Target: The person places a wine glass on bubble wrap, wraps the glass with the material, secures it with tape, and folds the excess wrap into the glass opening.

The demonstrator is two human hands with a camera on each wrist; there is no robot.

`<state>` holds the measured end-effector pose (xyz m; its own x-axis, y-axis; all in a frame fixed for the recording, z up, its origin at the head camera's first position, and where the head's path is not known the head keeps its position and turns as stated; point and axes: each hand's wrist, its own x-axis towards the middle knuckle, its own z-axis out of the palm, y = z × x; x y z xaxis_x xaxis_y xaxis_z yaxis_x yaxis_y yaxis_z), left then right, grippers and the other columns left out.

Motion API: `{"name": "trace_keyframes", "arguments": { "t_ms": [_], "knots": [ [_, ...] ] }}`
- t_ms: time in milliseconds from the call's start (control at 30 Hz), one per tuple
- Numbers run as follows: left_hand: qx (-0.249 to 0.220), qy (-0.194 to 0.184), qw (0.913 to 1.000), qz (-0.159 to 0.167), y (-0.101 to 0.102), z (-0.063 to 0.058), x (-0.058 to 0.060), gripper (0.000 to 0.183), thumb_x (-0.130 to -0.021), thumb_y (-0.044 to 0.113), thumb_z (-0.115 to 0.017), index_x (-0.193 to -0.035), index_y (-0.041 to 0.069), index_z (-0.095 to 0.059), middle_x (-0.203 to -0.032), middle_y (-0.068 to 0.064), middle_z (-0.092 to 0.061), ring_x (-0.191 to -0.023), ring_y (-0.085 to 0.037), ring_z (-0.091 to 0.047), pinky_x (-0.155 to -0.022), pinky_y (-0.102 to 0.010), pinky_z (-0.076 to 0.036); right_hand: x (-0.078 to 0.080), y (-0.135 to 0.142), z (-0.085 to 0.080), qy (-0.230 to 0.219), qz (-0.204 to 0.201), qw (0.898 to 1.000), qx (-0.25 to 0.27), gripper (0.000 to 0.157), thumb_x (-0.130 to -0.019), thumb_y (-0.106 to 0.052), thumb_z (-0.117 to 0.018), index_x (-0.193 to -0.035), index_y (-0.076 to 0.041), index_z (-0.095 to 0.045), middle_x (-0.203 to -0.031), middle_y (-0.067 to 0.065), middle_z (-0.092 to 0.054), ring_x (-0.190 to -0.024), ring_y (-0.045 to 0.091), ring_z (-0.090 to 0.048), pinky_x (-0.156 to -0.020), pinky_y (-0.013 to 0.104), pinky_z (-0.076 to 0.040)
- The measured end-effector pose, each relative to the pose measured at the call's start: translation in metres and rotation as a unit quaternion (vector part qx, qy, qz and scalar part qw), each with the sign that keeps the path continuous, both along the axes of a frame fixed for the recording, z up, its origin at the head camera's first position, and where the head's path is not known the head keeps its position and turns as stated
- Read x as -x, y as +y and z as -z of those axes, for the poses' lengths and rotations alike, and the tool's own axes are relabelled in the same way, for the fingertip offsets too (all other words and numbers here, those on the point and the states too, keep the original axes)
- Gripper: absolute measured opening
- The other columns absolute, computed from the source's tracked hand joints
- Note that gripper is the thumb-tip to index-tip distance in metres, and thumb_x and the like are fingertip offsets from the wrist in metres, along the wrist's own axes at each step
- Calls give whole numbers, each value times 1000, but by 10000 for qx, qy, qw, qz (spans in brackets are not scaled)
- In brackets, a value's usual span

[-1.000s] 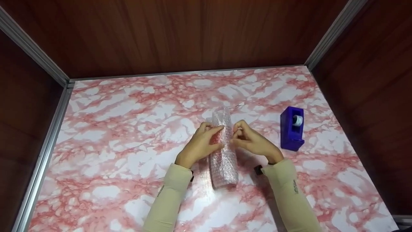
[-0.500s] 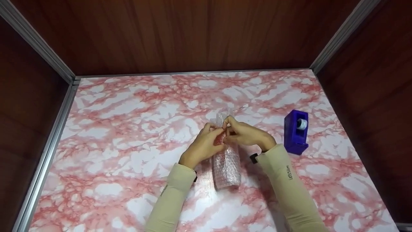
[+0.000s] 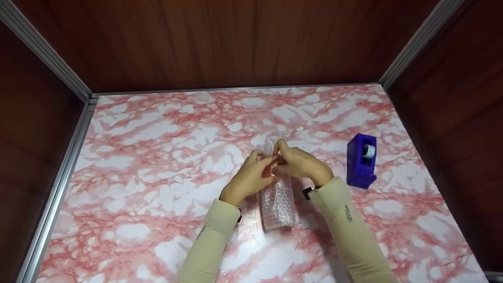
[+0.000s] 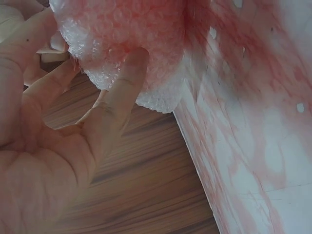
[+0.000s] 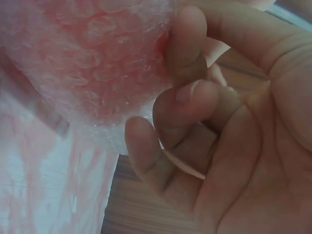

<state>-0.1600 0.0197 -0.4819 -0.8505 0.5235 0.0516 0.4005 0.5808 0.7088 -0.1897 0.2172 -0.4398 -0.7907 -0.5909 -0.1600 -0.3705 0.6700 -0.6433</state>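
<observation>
A long bundle of bubble wrap [image 3: 278,204] lies lengthwise on the table, with something pinkish-red showing through it. My left hand [image 3: 248,177] holds it from the left; in the left wrist view a fingertip [image 4: 134,61] presses on the wrap's bubbles. From the right, my right hand [image 3: 300,163] works at the upper part of the bundle, thumb and index finger pinching at the wrap close to the left fingertips. Its other fingers [image 5: 185,112] are curled in the right wrist view. Whether a small piece of tape sits between the right fingertips is hidden.
A purple tape dispenser [image 3: 361,161] with a white roll stands right of the bundle. The table [image 3: 157,157] has a red-and-white marbled top. Dark wooden panels [image 3: 235,43] with metal edging enclose its back and sides.
The right hand has moved left from beside the bundle onto its upper part, meeting the left fingertips. The left hand has kept its hold. The head view has shifted slightly.
</observation>
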Motion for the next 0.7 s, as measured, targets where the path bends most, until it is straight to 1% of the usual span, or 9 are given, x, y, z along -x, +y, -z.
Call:
{"name": "trace_keyframes", "arguments": {
  "t_ms": [133,233,333,400,433,533,600,633,700],
  "knots": [
    [27,-62,10000,-54,-1,0,0,63,-93,32,-74,-150,19,-50,-137,-10,-40,-122,-26,-46,-101,-38,-43,1,7,5,-365,637,9971,-203,51,-90,-29,-76,-119,-10,-39,-84,7,-64,-69,20,-59,-63,36,-48],
    [-9,-150,9998,-96,-3,0,0,64,-93,36,-73,-150,21,-49,-138,-9,-40,-124,-25,-45,-102,-39,-42,1,13,15,-546,1164,9915,-210,65,-85,-42,-79,-125,-11,-37,-81,6,-63,-66,21,-58,-61,36,-46],
    [-67,-123,9999,-92,-4,2,0,64,-92,36,-74,-150,22,-50,-139,-9,-40,-124,-25,-46,-102,-39,-42,1,17,28,-712,1646,9838,-76,91,-79,-54,-80,-141,-10,-30,-90,14,-64,-75,27,-61,-70,41,-49],
    [-92,-95,9999,-95,-5,4,0,64,-92,37,-74,-150,23,-49,-140,-10,-39,-126,-26,-46,-104,-40,-41,0,19,37,-879,1910,9776,109,106,-76,-62,-79,-149,-8,-24,-107,21,-64,-91,33,-63,-81,46,-50],
    [-121,-93,9998,-88,-6,5,0,64,-92,37,-74,-150,23,-49,-141,-10,-39,-127,-27,-45,-104,-40,-41,0,20,41,-971,2006,9746,227,110,-76,-63,-78,-152,-8,-22,-115,24,-62,-99,35,-62,-86,48,-49],
    [-233,-155,9996,-66,-8,8,1,64,-93,36,-73,-150,25,-48,-142,-9,-37,-129,-27,-44,-105,-41,-40,-2,22,53,-1272,2093,9670,706,108,-78,-62,-77,-154,-6,-25,-132,27,-55,-115,38,-58,-95,51,-47],
    [-363,-260,9990,-33,-11,10,2,63,-94,36,-72,-151,26,-47,-144,-9,-36,-128,-26,-44,-105,-41,-40,-3,23,58,-1434,2087,9625,970,101,-80,-61,-76,-152,-7,-29,-132,25,-56,-113,36,-60,-94,49,-49],
    [-481,-344,9982,-5,-12,11,2,62,-95,37,-70,-151,25,-46,-145,-9,-36,-122,-25,-48,-102,-41,-42,-4,23,60,-1468,2076,9617,1028,99,-82,-60,-75,-152,-7,-30,-131,23,-57,-111,34,-61,-92,48,-50],
    [-699,-524,9962,-17,-15,13,4,61,-98,40,-65,-153,24,-43,-146,-8,-36,-120,-23,-50,-100,-41,-43,-5,22,62,-1540,2065,9595,1139,96,-83,-60,-74,-152,-8,-32,-130,22,-57,-109,32,-62,-91,47,-50]
  ]
}}
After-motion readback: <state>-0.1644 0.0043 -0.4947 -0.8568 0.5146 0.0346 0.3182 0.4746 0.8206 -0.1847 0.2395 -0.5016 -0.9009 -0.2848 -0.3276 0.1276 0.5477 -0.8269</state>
